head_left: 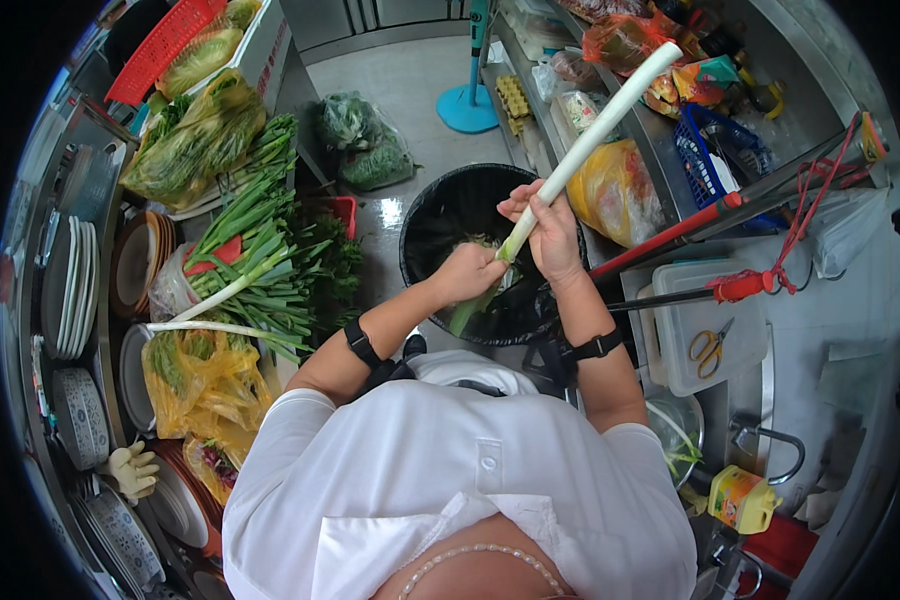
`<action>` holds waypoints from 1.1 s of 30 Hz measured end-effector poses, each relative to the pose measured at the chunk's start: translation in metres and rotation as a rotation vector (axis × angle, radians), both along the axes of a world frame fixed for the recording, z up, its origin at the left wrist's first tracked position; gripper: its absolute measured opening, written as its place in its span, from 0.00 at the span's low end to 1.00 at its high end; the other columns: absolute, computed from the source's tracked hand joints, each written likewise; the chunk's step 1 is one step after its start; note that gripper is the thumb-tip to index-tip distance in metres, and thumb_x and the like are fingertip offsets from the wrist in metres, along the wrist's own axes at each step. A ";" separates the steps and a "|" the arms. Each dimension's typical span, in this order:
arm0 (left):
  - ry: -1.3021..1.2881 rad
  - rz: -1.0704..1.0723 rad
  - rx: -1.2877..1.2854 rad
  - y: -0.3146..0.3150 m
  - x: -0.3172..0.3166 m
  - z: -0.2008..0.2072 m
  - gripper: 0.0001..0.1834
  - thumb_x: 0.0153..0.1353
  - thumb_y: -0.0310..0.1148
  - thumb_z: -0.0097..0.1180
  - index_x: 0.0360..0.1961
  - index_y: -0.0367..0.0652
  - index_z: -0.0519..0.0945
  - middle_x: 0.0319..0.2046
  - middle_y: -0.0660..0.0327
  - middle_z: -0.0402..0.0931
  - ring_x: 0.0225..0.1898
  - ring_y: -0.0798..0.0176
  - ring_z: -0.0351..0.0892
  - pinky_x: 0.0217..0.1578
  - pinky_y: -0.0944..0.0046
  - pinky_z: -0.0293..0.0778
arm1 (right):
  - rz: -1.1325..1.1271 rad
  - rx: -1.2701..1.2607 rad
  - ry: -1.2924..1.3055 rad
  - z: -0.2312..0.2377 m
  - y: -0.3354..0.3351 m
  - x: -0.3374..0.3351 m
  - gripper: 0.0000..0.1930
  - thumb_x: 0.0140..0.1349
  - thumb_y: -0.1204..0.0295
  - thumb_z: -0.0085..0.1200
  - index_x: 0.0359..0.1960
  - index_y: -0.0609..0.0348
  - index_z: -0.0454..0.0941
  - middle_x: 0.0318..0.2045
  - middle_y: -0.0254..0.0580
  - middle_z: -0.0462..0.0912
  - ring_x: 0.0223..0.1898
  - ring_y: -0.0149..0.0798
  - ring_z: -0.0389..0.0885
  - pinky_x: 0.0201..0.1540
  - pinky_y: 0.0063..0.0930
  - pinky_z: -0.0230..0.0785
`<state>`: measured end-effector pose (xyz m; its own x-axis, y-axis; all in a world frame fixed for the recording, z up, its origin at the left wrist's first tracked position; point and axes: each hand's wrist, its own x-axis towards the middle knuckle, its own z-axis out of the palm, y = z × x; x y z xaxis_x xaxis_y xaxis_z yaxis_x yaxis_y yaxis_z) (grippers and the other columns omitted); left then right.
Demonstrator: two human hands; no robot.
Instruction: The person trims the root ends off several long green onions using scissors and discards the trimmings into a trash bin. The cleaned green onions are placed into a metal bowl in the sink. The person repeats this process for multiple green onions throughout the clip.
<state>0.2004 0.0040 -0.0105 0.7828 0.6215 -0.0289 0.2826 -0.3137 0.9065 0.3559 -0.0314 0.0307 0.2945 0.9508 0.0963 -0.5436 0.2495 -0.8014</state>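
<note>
A long leek (pixel 600 130) slants over a black bin (pixel 425 215), its white end up to the right and its green end low. My left hand (pixel 470 272) is closed on the green part, fingers curled round it. Higher up, my right hand (pixel 552 232) holds the white stalk between thumb and palm, some of its fingers stretched out. Green leaf pieces hang below my hands over the bin's opening. What lies deeper in the bin is mostly dark.
To the left are leafy greens and leeks (pixel 260 250) beside shelves of plates (pixel 78 290). Bagged greens (pixel 365 140) and a blue stand base (pixel 467 108) are on the floor ahead. To the right, red-handled poles (pixel 670 235) reach toward the bin; scissors (pixel 710 350) lie on a clear lid.
</note>
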 end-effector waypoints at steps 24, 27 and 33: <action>-0.392 0.026 -0.764 0.003 0.007 0.029 0.18 0.60 0.30 0.49 0.13 0.39 0.70 0.20 0.54 0.77 0.26 0.60 0.77 0.32 0.65 0.74 | 0.140 -0.218 -0.598 -0.021 -0.018 -0.016 0.41 0.63 0.33 0.25 0.61 0.55 0.67 0.24 0.35 0.78 0.14 0.23 0.70 0.15 0.14 0.59; -0.442 0.033 -0.779 0.009 0.005 0.040 0.17 0.59 0.29 0.48 0.13 0.39 0.69 0.20 0.52 0.77 0.25 0.58 0.77 0.32 0.63 0.73 | 0.021 -0.227 -0.587 -0.036 -0.020 -0.014 0.41 0.65 0.34 0.23 0.64 0.53 0.65 0.20 0.35 0.76 0.14 0.23 0.68 0.14 0.15 0.57; -0.841 0.206 -0.550 0.083 -0.040 0.127 0.18 0.60 0.34 0.44 0.12 0.43 0.66 0.20 0.53 0.74 0.32 0.54 0.77 0.43 0.56 0.72 | 0.053 -0.528 -0.472 -0.090 -0.057 0.025 0.40 0.67 0.36 0.21 0.55 0.62 0.71 0.17 0.38 0.75 0.12 0.25 0.67 0.12 0.17 0.56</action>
<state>0.1600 0.0866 0.1160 0.5609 0.8125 0.1589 -0.5095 0.1875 0.8398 0.3809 -0.0888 -0.0594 0.2870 0.9175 -0.2755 -0.1091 -0.2545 -0.9609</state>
